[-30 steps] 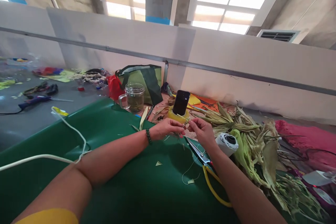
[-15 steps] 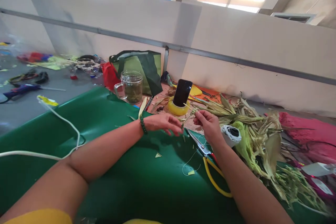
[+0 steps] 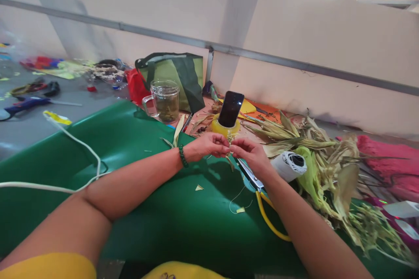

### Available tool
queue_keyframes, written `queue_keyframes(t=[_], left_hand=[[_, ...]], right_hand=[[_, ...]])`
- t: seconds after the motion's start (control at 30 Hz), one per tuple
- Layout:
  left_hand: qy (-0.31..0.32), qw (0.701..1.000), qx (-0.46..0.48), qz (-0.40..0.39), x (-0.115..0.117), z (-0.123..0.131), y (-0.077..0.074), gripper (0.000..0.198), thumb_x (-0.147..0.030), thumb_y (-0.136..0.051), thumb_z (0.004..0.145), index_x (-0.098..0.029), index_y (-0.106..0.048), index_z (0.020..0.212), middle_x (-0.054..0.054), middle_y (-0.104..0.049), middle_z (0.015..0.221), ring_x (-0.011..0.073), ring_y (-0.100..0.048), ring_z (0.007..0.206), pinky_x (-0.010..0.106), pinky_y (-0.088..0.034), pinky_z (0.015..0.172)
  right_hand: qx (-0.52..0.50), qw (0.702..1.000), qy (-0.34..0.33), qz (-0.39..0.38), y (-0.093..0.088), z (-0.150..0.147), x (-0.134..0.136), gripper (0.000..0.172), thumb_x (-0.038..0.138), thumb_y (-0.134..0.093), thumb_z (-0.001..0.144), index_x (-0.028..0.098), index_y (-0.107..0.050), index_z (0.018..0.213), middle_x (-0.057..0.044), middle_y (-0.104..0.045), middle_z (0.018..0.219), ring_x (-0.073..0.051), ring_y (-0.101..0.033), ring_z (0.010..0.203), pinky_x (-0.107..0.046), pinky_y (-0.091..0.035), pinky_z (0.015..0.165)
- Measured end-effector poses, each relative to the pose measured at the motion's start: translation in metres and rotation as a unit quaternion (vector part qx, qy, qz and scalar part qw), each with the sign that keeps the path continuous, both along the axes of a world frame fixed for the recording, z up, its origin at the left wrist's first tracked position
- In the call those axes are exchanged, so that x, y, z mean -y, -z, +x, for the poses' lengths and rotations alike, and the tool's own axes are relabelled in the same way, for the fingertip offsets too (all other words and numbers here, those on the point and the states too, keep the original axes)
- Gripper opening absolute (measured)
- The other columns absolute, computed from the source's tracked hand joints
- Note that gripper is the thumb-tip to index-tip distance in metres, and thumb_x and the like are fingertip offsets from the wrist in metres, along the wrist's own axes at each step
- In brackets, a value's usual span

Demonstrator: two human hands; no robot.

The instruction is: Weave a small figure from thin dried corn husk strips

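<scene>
My left hand and my right hand meet above the green mat, both pinched closed on a small pale plant sprig. Its knobbly top rises above the fingertips, and a thin leafy end hangs beneath them; the middle is hidden by my fingers. A green bead bracelet circles my left wrist. Below my right hand lie scissors with yellow handles, partly covered by that forearm. A spool of white thread is beside my right wrist. Strips of pale husk lie behind my left wrist.
A phone leans in a yellow tape roll straight ahead. A glass mug stands before a green bag. Dried corn husks heap up at right. A white cable and a glue gun lie left.
My left hand has closed its loose fingers and moved up to my right hand. My right hand has brought the sprig leftward, and both now pinch it. The camera view has tilted slightly down.
</scene>
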State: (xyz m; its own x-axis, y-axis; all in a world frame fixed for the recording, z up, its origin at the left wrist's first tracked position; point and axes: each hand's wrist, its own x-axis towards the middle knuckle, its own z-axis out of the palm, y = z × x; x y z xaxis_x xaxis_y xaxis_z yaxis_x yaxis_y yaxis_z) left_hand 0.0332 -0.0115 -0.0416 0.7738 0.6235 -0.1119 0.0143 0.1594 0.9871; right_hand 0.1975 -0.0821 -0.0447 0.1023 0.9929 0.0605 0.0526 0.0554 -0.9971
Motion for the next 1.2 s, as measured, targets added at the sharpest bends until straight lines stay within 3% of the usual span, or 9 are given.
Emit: queue_keyframes(t=[0.2,0.4,0.57,0.73,0.87,1.07,1.2], left_hand=[[0.015,1.000,0.009,0.017,0.000,-0.001,-0.001,0.034,-0.034,-0.082,0.058,-0.012,-0.060,0.073,-0.003,-0.058,0.060,0.0063,-0.051,0.056,0.020,-0.039,0.054],[0.045,0.997,-0.026,-0.048,-0.002,-0.006,-0.011,0.032,-0.024,-0.082,0.055,-0.013,-0.064,0.080,-0.003,-0.061,0.071,0.0065,-0.054,0.061,0.021,-0.043,0.059],[0.066,0.995,-0.046,-0.056,-0.006,-0.009,-0.014,0.022,-0.019,-0.075,0.059,-0.013,-0.068,0.079,-0.002,-0.060,0.070,0.0065,-0.052,0.060,0.020,-0.042,0.055],[0.026,0.997,-0.059,-0.034,-0.007,-0.009,-0.015,0.015,-0.017,-0.067,0.063,-0.013,-0.067,0.077,-0.005,-0.050,0.058,0.0055,-0.043,0.052,0.019,-0.036,0.048],[-0.006,0.998,-0.056,-0.020,-0.005,-0.007,-0.017,0.016,-0.018,-0.067,0.063,-0.013,-0.065,0.078,-0.003,-0.054,0.064,0.0061,-0.047,0.058,0.019,-0.039,0.053],[0.018,0.999,-0.046,-0.015,0.000,-0.004,-0.011,0.018,-0.023,-0.072,0.063,-0.014,-0.059,0.073,-0.003,-0.057,0.069,0.0070,-0.052,0.062,0.021,-0.044,0.060],[0.035,0.998,-0.038,-0.041,-0.003,-0.006,-0.010,0.020,-0.024,-0.074,0.061,-0.014,-0.060,0.072,-0.003,-0.057,0.068,0.0066,-0.051,0.060,0.021,-0.045,0.059]], right_hand=[[0.023,0.998,-0.053,-0.021,-0.001,0.002,0.001,0.033,0.048,-0.075,0.062,0.018,-0.062,0.061,0.004,-0.056,0.055,-0.009,-0.049,0.054,-0.024,-0.041,0.055],[-0.024,0.993,-0.091,-0.078,-0.009,0.005,0.002,0.030,0.040,-0.076,0.058,0.017,-0.057,0.054,0.005,-0.054,0.050,-0.007,-0.047,0.050,-0.022,-0.041,0.053],[-0.011,0.988,-0.112,-0.103,-0.007,0.009,0.002,0.023,0.034,-0.074,0.058,0.017,-0.058,0.057,0.005,-0.056,0.050,-0.008,-0.052,0.047,-0.023,-0.044,0.051],[-0.016,0.986,-0.106,-0.128,-0.009,0.009,0.003,0.024,0.027,-0.075,0.052,0.017,-0.063,0.069,0.003,-0.063,0.056,-0.009,-0.057,0.048,-0.022,-0.046,0.050],[-0.006,0.989,-0.085,-0.121,-0.011,0.001,0.005,0.029,0.033,-0.078,0.054,0.017,-0.061,0.072,0.004,-0.063,0.056,-0.009,-0.057,0.048,-0.021,-0.046,0.049],[0.008,0.996,-0.048,-0.081,-0.003,-0.004,0.004,0.035,0.046,-0.079,0.056,0.018,-0.059,0.062,0.004,-0.061,0.056,-0.009,-0.055,0.049,-0.022,-0.045,0.049],[0.013,0.993,-0.086,-0.085,-0.005,0.003,0.003,0.038,0.050,-0.078,0.057,0.017,-0.060,0.062,0.004,-0.059,0.055,-0.008,-0.054,0.049,-0.022,-0.046,0.050]])
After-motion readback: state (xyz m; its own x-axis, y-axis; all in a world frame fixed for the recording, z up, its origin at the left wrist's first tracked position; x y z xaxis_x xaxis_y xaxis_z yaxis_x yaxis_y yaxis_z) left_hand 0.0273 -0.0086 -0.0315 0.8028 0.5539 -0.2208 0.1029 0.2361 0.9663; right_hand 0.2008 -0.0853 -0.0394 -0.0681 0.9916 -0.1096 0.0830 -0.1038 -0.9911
